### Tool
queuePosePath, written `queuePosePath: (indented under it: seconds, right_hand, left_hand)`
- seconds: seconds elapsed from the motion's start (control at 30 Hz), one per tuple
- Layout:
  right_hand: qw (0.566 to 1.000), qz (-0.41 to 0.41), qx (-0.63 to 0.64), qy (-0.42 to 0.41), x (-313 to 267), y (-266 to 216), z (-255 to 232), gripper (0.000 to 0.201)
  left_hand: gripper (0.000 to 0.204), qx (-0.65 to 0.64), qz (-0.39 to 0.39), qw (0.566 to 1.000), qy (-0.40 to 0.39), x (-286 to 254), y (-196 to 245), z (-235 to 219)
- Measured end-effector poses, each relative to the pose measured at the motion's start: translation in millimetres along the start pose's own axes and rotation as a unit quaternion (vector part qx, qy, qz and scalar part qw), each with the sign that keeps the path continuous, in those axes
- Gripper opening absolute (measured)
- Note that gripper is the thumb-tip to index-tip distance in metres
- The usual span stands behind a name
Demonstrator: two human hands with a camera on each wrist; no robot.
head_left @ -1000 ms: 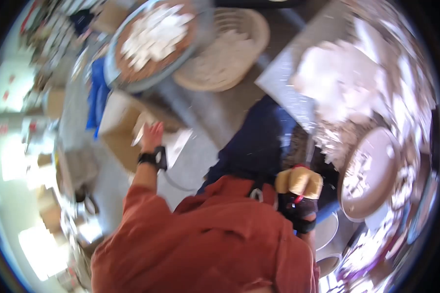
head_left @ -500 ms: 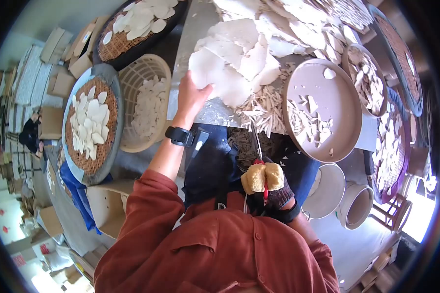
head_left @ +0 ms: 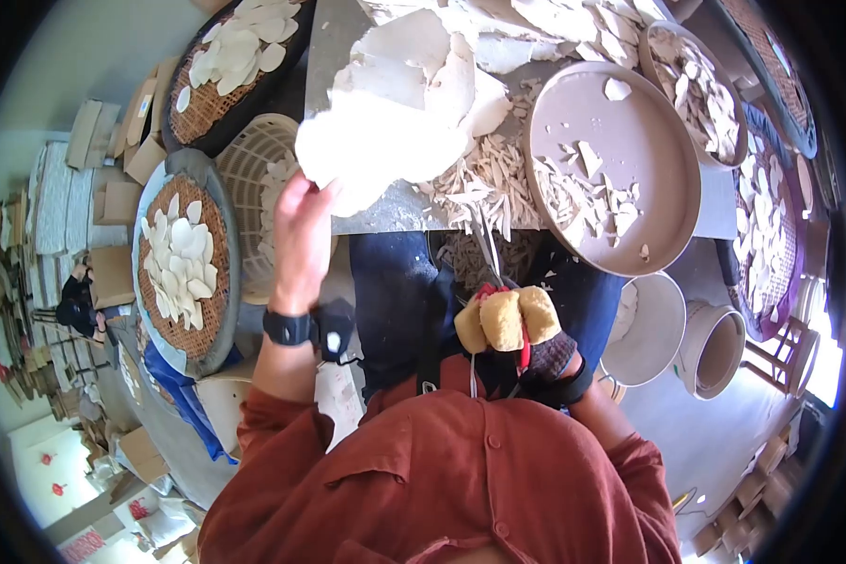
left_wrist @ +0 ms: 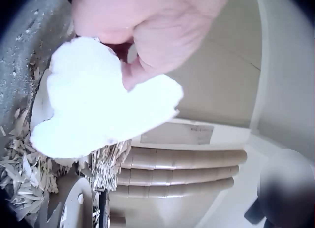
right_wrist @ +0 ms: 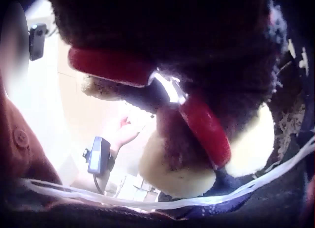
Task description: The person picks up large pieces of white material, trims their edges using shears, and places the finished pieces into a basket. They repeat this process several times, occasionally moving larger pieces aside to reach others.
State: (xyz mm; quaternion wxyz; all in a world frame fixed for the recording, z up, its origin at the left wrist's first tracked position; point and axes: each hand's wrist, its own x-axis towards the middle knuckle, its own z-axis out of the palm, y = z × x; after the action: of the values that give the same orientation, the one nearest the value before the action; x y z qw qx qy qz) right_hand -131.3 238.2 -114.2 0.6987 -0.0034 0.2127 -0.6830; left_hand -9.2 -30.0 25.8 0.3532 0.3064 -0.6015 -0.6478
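Observation:
In the head view my bare left hand (head_left: 299, 240) pinches the near edge of a broad, thin white sheet (head_left: 376, 141) with ragged edges. Its thumb lies against the sheet in the left wrist view, and the fingers curl behind. Under and beyond this piece, more white sheets (head_left: 399, 52) lie on the metal table (head_left: 371, 224). My gloved right hand (head_left: 526, 343), thick yellow pads (head_left: 500, 320) on its fingers, grips red-handled scissors (head_left: 485, 242) in front of my belly. Their blades point away from me, toward the table edge. Red handles (right_wrist: 206, 129) show in the right wrist view.
Narrow white offcuts (head_left: 489, 188) are heaped at the table's near edge, beside a round tray (head_left: 644, 150) with more scraps. To the left stand a plastic basket (head_left: 254, 150) and a woven tray (head_left: 155, 202) of oval white pieces. White buckets (head_left: 644, 329) stand at the right.
My left hand went from the cardboard box at the left to the sheets on the table, and now holds one drawn slightly toward me. The right hand keeps the scissors throughout.

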Motion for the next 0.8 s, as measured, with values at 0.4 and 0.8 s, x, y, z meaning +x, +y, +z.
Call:
queuePosePath:
  seconds: [0.4, 0.8]
  right_hand:
    - [0.969, -0.120, -0.210, 0.036, -3, -12, 19, 0.030]
    - [0.990, -0.046, 0.103, -0.082, 10, -8, 16, 0.025]
  left_hand:
    - [0.063, -0.202, -0.116, 0.971, -0.057, -51, -20, 5]
    - [0.076, -0.118, -0.091, 0.987, 0.066, -34, -40, 22]
